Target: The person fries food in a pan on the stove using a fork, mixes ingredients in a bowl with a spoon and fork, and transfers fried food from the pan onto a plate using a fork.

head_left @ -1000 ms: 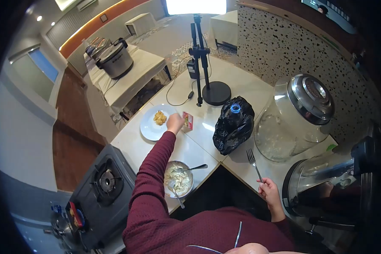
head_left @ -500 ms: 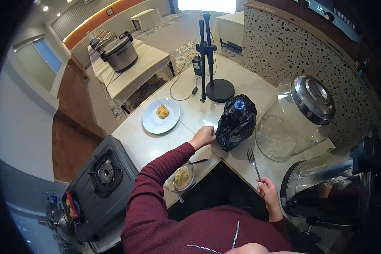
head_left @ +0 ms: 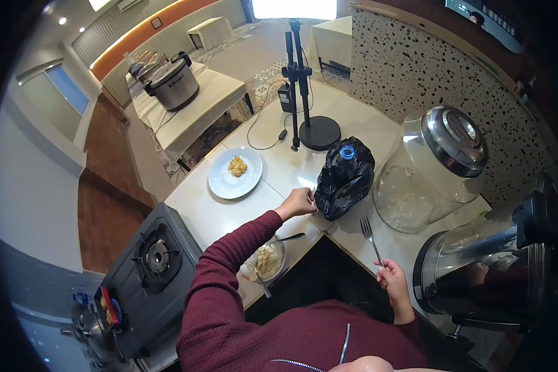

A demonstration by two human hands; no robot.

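My right hand (head_left: 392, 279) is closed round the handle of a fork (head_left: 369, 234), its tines pointing up and away from me. At the near side of a black plastic bag (head_left: 344, 186) is my left hand (head_left: 299, 203), its fingers pressed together; what they hold, if anything, is too small to tell. A bottle with a blue cap (head_left: 348, 152) pokes out of the bag. Partly under my left sleeve stands a bowl (head_left: 278, 263) with pale food and two utensils. Farther off, a white plate (head_left: 234, 186) carries a small yellow heap of food (head_left: 237, 166).
A black stand (head_left: 319, 133) rises behind the bag. To the right are a large glass jar (head_left: 409, 192) and a dark dispenser (head_left: 471, 273). On the left is a gas stove (head_left: 158, 257) with a red tray (head_left: 110, 307). A cooker (head_left: 175, 87) sits on a farther table.
My left hand has moved from beside the plate, toward me and to the right, up to the bag. The small red packet near it is no longer visible. My right hand keeps the fork.
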